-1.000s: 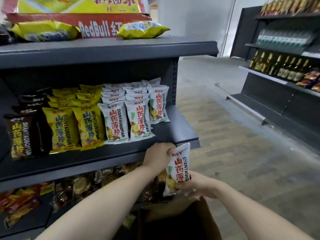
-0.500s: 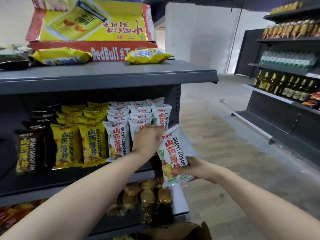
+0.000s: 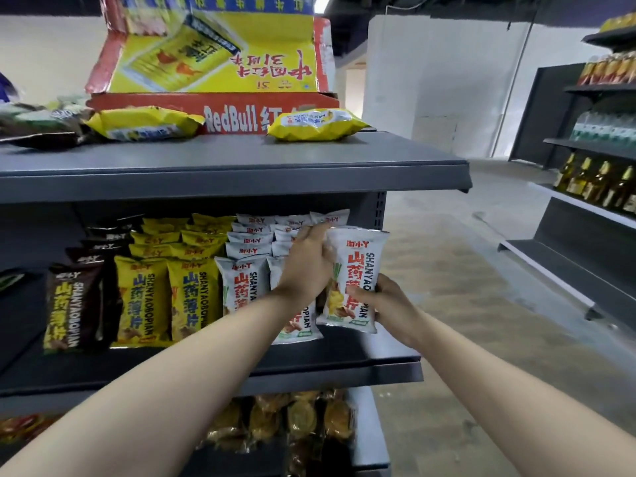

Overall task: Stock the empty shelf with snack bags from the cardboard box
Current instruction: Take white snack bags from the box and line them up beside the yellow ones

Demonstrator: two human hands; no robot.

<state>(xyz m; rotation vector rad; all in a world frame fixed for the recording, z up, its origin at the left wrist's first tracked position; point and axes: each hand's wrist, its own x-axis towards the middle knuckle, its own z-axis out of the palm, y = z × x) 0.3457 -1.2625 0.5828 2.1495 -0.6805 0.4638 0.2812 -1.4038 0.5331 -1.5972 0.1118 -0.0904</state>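
Observation:
A white snack bag (image 3: 354, 280) with red lettering stands upright at the right end of the middle shelf (image 3: 378, 370). My right hand (image 3: 390, 306) grips its lower right side. My left hand (image 3: 306, 265) is at the bag's upper left edge, fingers curled against it and against the row of white bags (image 3: 246, 287) behind. Left of these stand rows of yellow bags (image 3: 192, 297) and brown bags (image 3: 75, 304). The cardboard box is out of view.
The top shelf holds a Red Bull carton (image 3: 213, 63) and loose yellow bags (image 3: 316, 123). Wrapped snacks (image 3: 303, 418) fill the lower shelf. Across the aisle floor (image 3: 464, 304) stands another shelving unit with bottles (image 3: 599, 180).
Both hands have lifted the white bag from below the shelf edge up and onto the right end of the middle shelf. The view has tilted upward and the box has dropped out of sight.

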